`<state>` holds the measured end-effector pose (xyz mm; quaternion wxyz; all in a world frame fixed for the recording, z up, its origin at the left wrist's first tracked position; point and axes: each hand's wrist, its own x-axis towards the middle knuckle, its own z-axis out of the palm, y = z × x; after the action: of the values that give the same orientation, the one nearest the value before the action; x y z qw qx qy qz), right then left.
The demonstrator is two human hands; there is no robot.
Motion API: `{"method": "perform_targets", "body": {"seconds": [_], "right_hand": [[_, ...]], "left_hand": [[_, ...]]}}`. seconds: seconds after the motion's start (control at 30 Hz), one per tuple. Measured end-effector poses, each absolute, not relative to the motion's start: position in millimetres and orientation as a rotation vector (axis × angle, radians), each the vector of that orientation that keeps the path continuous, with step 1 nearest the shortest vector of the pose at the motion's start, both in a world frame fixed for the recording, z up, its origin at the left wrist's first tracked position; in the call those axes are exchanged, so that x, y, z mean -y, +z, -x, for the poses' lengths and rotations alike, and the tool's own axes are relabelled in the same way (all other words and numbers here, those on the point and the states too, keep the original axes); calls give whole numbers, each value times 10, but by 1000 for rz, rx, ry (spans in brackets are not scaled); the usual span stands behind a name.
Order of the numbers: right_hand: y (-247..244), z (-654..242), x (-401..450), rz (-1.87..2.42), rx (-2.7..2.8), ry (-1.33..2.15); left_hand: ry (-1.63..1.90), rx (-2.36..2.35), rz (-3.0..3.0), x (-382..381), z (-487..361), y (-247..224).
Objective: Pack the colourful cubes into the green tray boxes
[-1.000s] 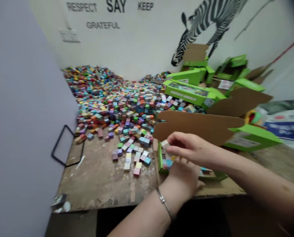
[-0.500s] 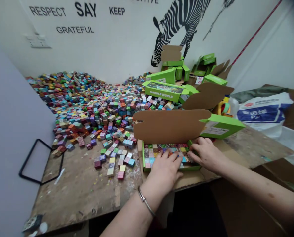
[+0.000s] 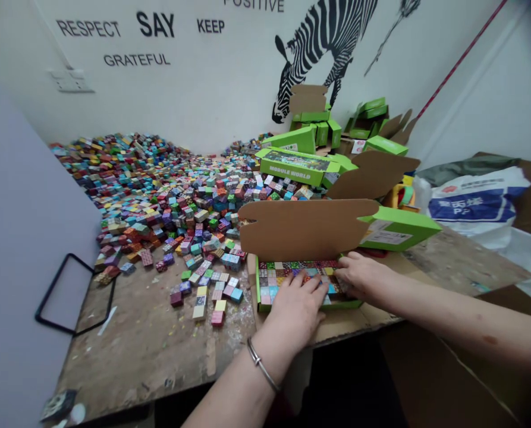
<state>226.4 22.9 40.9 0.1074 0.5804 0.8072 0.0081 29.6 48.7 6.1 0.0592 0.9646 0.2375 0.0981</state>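
An open green box with a raised brown cardboard lid lies near the table's front edge. Rows of small patterned blocks fill much of it. My left hand rests on these blocks, palm down with its fingers spread. At the box's right end, my right hand reaches inside with bent fingers; its fingertips touch the blocks there, and whether they hold one is hidden.
A large heap of patterned blocks spreads across the table. Green boxes stand behind the open box. A black frame is at left, a white and blue bag at right.
My right hand has moved slightly left, further over the blocks at the box's right end. My left hand has stayed nearly in place.
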Motion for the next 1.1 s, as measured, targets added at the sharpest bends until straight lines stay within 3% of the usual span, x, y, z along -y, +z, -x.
{"method": "perform_targets", "body": {"seconds": [0.17,0.4,0.63,0.87,1.1], "right_hand": [[359,-2332,-211,-1819,-2412,-50],[352,-2166,-218,-1665,-2310,132],[314,-2481,-199,-1938,-2531,-176],[433,-2249,-125,-1648,-2286,334],[305,-2163,-190,-1443,-2242,433]], "left_hand": [[338,-705,-2918,-491,-287,43],[315,-701,-2916,-500,-294,36],[296,-695,-2913,-510,-291,10],[298,-692,-2899,-504,-296,-3],[170,-697,-2900,-537,-308,45]]}}
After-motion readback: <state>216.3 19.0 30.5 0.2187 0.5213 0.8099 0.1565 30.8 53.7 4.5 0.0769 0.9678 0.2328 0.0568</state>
